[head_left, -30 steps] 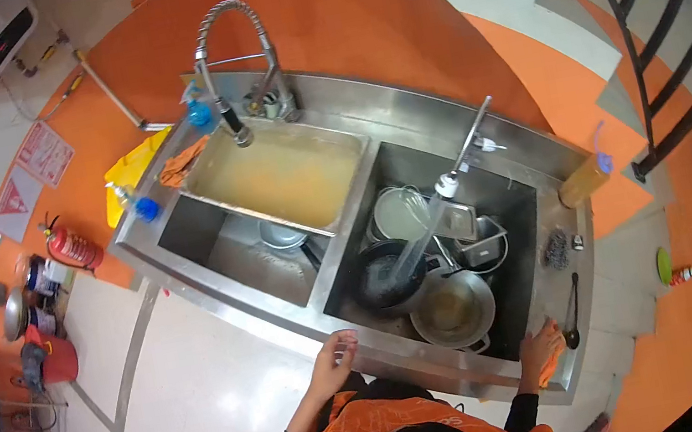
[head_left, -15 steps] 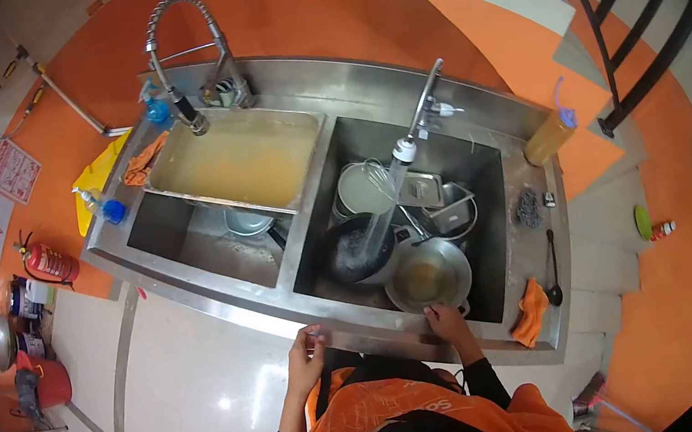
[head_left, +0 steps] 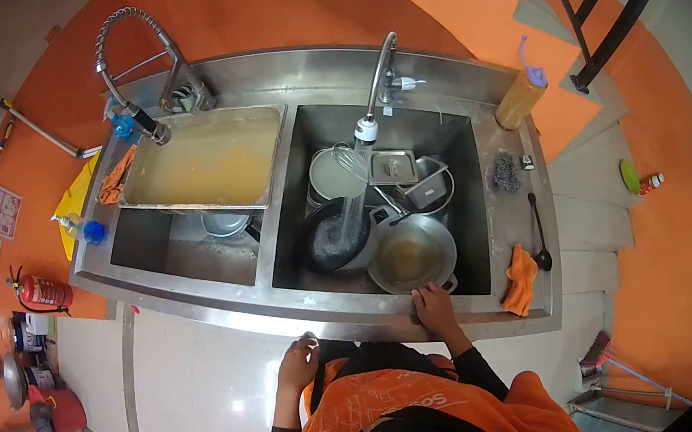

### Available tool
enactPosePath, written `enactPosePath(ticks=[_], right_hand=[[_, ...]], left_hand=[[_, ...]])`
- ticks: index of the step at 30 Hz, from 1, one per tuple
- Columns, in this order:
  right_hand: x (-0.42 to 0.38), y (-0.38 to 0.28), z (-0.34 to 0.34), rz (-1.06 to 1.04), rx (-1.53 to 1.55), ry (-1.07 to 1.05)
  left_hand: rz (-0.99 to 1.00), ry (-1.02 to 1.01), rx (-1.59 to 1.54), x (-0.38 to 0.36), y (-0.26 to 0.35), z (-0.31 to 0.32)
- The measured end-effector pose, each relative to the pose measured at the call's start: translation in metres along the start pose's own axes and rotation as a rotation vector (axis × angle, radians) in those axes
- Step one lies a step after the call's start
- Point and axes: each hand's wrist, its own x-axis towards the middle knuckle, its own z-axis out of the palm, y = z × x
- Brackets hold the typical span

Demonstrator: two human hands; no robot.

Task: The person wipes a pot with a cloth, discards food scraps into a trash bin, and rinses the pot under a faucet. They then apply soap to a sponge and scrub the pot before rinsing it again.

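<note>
I stand at a steel double sink (head_left: 315, 300). My right hand (head_left: 432, 307) rests on the sink's front rim, just below a steel bowl (head_left: 413, 255) holding brownish liquid. My left hand (head_left: 298, 363) hangs in front of the rim, fingers loosely curled with nothing visible in them. Water runs from the right faucet (head_left: 367, 127) into a dark pan (head_left: 336, 238). An orange cloth (head_left: 519, 278) lies on the ledge to the right, apart from my right hand.
The left basin holds a tray of murky water (head_left: 202, 163) under a spring faucet (head_left: 133, 31). A ladle (head_left: 536, 229), a scrubber (head_left: 505, 172) and a bottle (head_left: 520, 97) sit on the right ledge. A fire extinguisher (head_left: 40, 293) and pots stand at left.
My right hand let go of the orange cloth on the ledge and moved left to the rim by the steel bowl. My left hand dropped slightly off the rim.
</note>
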Motion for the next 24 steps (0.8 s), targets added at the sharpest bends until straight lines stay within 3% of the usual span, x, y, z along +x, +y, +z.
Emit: enactPosePath(ticks=[1, 3, 4, 7, 8, 9, 11, 13, 15, 16, 18, 19, 21, 22, 23, 24], right_hand=[[0.001, -0.001, 0.0, 0.001, -0.005, -0.005], [0.003, -0.006, -0.003, 0.002, 0.009, 0.007], [0.004, -0.009, -0.004, 0.012, 0.014, 0.023], [0.004, -0.007, -0.003, -0.015, 0.011, 0.007], [0.004, -0.007, -0.003, -0.043, 0.019, -0.002], [0.003, -0.007, -0.003, -0.026, 0.001, -0.026], [0.003, -0.007, -0.002, -0.04, -0.008, -0.055], [0.002, -0.008, -0.001, 0.002, -0.075, -0.096], [0.0, -0.015, -0.003, -0.036, -0.065, -0.076], [0.001, -0.017, -0.004, -0.046, -0.061, -0.056], [0.0, -0.013, 0.003, -0.092, -0.079, -0.03], [-0.001, -0.011, 0.007, -0.099, -0.099, -0.002], [-0.005, -0.005, 0.016, -0.165, -0.182, 0.053], [-0.004, -0.006, 0.02, -0.192, -0.263, 0.122], [-0.002, -0.01, 0.021, -0.227, -0.258, 0.115], [-0.002, -0.014, 0.019, -0.134, -0.354, 0.05]], left_hand=[[-0.008, 0.004, 0.002, 0.0, -0.016, 0.006], [0.103, -0.217, 0.342, -0.003, -0.037, 0.011], [-0.325, -0.277, -0.119, -0.004, -0.026, 0.004], [-0.452, -0.168, -0.35, -0.021, -0.116, 0.053], [-0.129, -0.195, 0.031, -0.031, -0.167, 0.073], [-0.459, -0.15, -0.068, -0.042, -0.164, 0.075], [-0.734, -0.081, -0.04, -0.075, -0.193, 0.094], [-0.889, -0.009, -0.077, -0.117, -0.237, 0.123], [-0.272, -0.551, 0.55, -0.16, -0.265, 0.125], [-0.288, -0.52, 0.535, -0.163, -0.259, 0.12], [-0.455, -0.686, 0.403, -0.179, -0.246, 0.113], [-0.472, -0.659, 0.379, -0.187, -0.268, 0.121], [0.192, -0.478, 0.517, -0.207, -0.307, 0.133], [0.156, -0.313, 0.465, -0.209, -0.302, 0.136], [-0.173, -0.255, 0.18, -0.222, -0.288, 0.126], [-0.502, -0.04, -0.278, -0.234, -0.279, 0.122]])
